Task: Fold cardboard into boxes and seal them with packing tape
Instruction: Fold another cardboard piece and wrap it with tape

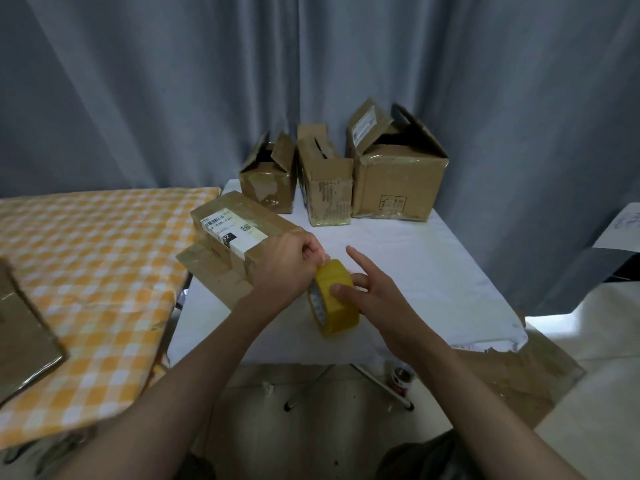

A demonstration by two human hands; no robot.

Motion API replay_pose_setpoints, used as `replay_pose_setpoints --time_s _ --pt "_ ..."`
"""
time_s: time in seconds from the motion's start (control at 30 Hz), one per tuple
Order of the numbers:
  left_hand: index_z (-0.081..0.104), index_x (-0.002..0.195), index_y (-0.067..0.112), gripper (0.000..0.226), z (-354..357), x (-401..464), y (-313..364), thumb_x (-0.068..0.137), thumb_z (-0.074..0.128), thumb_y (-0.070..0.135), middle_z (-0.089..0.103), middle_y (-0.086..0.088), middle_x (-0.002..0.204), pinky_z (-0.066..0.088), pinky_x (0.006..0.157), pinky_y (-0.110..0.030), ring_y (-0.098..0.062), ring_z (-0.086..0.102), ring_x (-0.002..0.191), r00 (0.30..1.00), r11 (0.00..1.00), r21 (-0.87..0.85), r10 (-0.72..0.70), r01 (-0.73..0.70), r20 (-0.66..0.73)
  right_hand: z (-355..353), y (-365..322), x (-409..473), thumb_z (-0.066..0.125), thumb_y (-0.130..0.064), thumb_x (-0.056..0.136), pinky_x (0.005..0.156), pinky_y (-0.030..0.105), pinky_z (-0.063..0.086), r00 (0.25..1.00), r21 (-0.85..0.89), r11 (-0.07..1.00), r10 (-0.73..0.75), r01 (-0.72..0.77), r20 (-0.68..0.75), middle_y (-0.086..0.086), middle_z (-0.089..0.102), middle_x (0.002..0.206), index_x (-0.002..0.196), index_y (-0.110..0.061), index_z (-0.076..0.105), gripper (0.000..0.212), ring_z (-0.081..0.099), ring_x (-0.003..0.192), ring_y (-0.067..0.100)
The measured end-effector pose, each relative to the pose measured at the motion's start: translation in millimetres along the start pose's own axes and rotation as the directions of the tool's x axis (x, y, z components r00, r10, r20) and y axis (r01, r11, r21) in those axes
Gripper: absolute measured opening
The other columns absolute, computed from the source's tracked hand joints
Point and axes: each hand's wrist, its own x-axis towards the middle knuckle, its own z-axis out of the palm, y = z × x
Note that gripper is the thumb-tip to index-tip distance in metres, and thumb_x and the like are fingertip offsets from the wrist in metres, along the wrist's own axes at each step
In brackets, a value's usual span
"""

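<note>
right hand (377, 299) grips yellow tape roll (334, 299), forefinger out | left hand (287, 268) fingers pinch tape end at roll top | labelled box (239, 230) at desk (433, 271) left edge

Layout, head view. The worktop (415, 258) fills the centre of the frame; a second, cloth-covered surface (97, 271) adjoins it at left. Three open boxes stand in a row along the worktop's far edge, upper centre: small box (268, 181) at left, narrow box (327, 181) in the middle, large box (398, 181) at right. A labelled box (239, 230) lies in front of the small box, on flattened cardboard (214, 271) at the worktop's left edge. The tape roll (337, 299) sits at frame centre, between the left hand (287, 268) and right hand (377, 296). A flat cardboard sheet (24, 334) lies at far left. Below the worktop, a can (401, 377) stands on the floor.
</note>
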Motion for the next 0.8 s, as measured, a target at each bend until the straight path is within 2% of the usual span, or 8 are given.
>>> replay_pose_setpoints --time_s 0.07,0.13,0.2,0.27,0.4,0.57,0.67,0.8 --pt "0.07 0.075 0.02 0.012 -1 -5 5 0.083 0.074 0.027 0.063 0.009 0.08 0.033 0.063 -0.01 -0.004 0.054 0.068 0.997 0.999 0.017 0.052 -0.051 -0.058 1 -1 0 0.07 -0.029 0.092 0.081 0.028 0.053 0.997 -0.022 0.998 -0.064 0.063 -0.039 -0.003 0.064 0.116 0.134 -0.046 0.047 0.051 0.063 0.104 0.014" --pt "0.068 0.074 0.016 0.013 -5 -7 13 0.083 0.074 0.024 0.063 0.007 0.081 0.044 0.076 -0.03 -0.011 0.056 0.071 0.98 0.99 -0.011 0.139 -0.142 -0.141 3 -6 3 0.069 -0.022 0.092 0.077 0.034 0.054 0.989 -0.041 0.992 -0.12 0.117 -0.083 0.001 0.067 0.102 0.123 -0.039 0.053 0.039 0.064 0.098 0.021" --pt "0.067 0.074 0.013 0.013 -13 -9 23 0.083 0.074 0.019 0.061 0.006 0.08 0.046 0.083 -0.046 -0.013 0.056 0.072 0.957 0.976 -0.064 0.189 -0.208 -0.222 2 -15 8 0.067 -0.019 0.093 0.081 0.047 0.056 0.982 -0.007 0.989 -0.149 0.149 -0.115 0.008 0.068 0.099 0.114 -0.033 0.055 0.028 0.065 0.098 0.031" --pt "0.066 0.075 0.013 0.012 -21 -8 31 0.083 0.074 0.016 0.059 0.006 0.08 0.048 0.083 -0.05 -0.011 0.055 0.073 0.94 0.965 -0.106 0.203 -0.239 -0.273 -3 -25 14 0.065 -0.021 0.094 0.08 0.05 0.056 0.977 0.009 0.984 -0.174 0.176 -0.12 0.011 0.068 0.097 0.106 -0.032 0.055 0.018 0.066 0.096 0.032" --pt "0.062 0.076 0.018 0.014 -34 1 34 0.086 0.071 0.019 0.059 0.007 0.083 0.047 0.086 -0.052 -0.01 0.056 0.078 0.937 0.963 -0.13 0.191 -0.237 -0.293 -12 -38 19 0.065 -0.017 0.093 0.06 0.025 0.049 0.963 -0.041 0.966 -0.258 0.256 -0.083 -0.004 0.061 0.076 0.099 -0.031 0.055 0.017 0.06 0.069 0.011" --pt "0.064 0.079 0.02 0.015 -30 18 19 0.088 0.071 0.029 0.059 0.007 0.087 0.049 0.083 -0.045 -0.011 0.058 0.079 0.973 0.989 -0.111 0.068 -0.094 -0.219 -18 -41 16 0.062 -0.012 0.096 0.068 0.037 0.047 0.939 -0.152 0.928 -0.344 0.339 -0.01 0.016 0.058 0.08 0.106 -0.027 0.053 0.02 0.055 0.072 0.028" --pt "0.064 0.083 0.021 0.012 -20 20 14 0.089 0.068 0.03 0.06 0.007 0.091 0.049 0.077 -0.039 -0.01 0.058 0.082 0.988 0.993 -0.093 0.056 -0.07 -0.146 -19 -42 14 0.06 -0.013 0.098 0.069 0.037 0.048 0.932 -0.201 0.912 -0.361 0.358 0.024 0.017 0.058 0.084 0.111 -0.025 0.051 0.02 0.056 0.074 0.02" --pt "0.07 0.09 0.026 0.014 -12 22 5 0.091 0.063 0.038 0.06 0.009 0.095 0.039 0.07 -0.031 -0.012 0.06 0.087 0.991 0.996 0.021 0.083 -0.082 -0.1 -22 -41 18 0.06 -0.012 0.097 0.069 0.038 0.05 0.929 -0.275 0.89 -0.366 0.364 0.044 0.014 0.059 0.086 0.114 -0.028 0.047 0.027 0.056 0.076 0.021"
